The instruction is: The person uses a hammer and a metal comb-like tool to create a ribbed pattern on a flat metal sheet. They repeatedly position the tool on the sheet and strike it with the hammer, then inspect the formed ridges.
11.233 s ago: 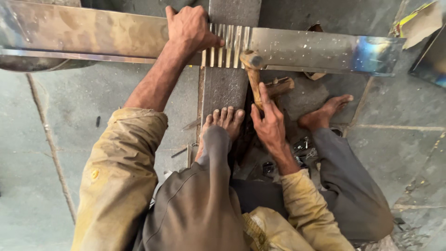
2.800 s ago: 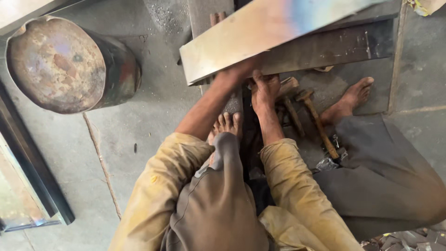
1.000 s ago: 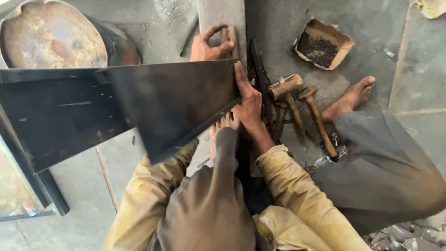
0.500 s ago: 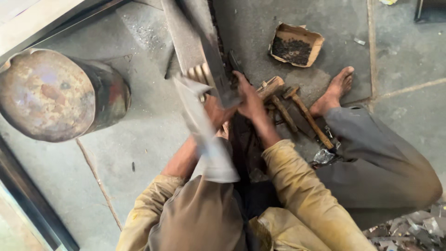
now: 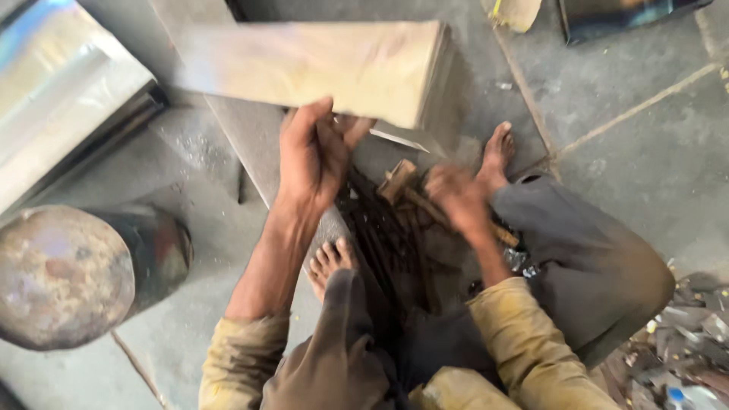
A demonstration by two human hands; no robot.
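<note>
1. Your left hand (image 5: 315, 156) grips the lower edge of the flat, dull-gold sheet-metal panel (image 5: 319, 68), raised over the grey stone floor (image 5: 645, 137).
2. Your right hand (image 5: 456, 199), blurred, hovers over the wooden-handled hammer (image 5: 402, 186); its grip cannot be told.

Dull metal sheet (image 5: 319, 68); rusty drum (image 5: 76, 273); wood-handled mallet (image 5: 399, 181).

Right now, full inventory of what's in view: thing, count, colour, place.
sheet-metal piece: 1, dull tan-silver, top centre, lower edge at the left hand
metal drum: 1, rusty brown, lying at left
folded metal sheet: 1, shiny silver, top left
wooden-handled hammers: at least 1, brown, on floor between the hands, blurred
metal scraps: several, grey, bottom right
floor: grey slabs
feet: 2, bare, centre and upper right
left hand: 1, at the sheet's edge
right hand: 1, blurred, over the hammers
</note>
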